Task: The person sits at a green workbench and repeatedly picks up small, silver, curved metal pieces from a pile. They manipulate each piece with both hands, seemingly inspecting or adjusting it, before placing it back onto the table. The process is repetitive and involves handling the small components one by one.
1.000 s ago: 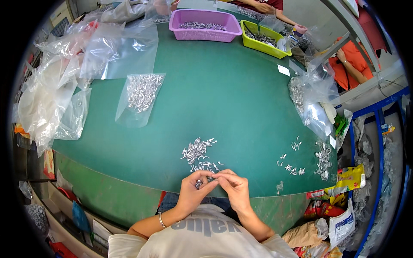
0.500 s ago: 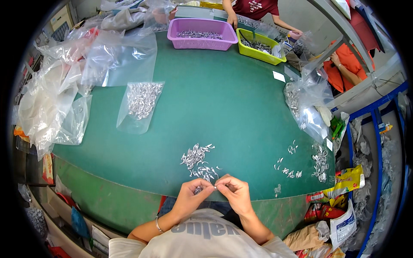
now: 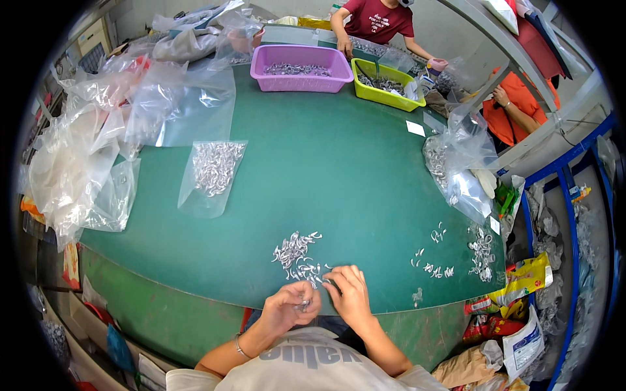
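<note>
My left hand is curled closed around a few small silver curved metal pieces, partly hidden by the fingers, just over the table's near edge. Beside it, my right hand reaches over the green table, with thumb and forefinger apart at the right edge of a loose pile of the same pieces. Its fingertips are close to a few stray pieces there; whether they touch one is hard to make out.
More silver pieces lie at the right. A filled clear bag rests left of centre, near heaped plastic bags. A purple basin and a yellow-green basin stand at the back, where a person in a maroon shirt works.
My hands, which met fingertip to fingertip, have parted. The right has opened and moved to the pile's edge; the left has drawn back slightly, still holding pieces. The whole view has tilted a little.
</note>
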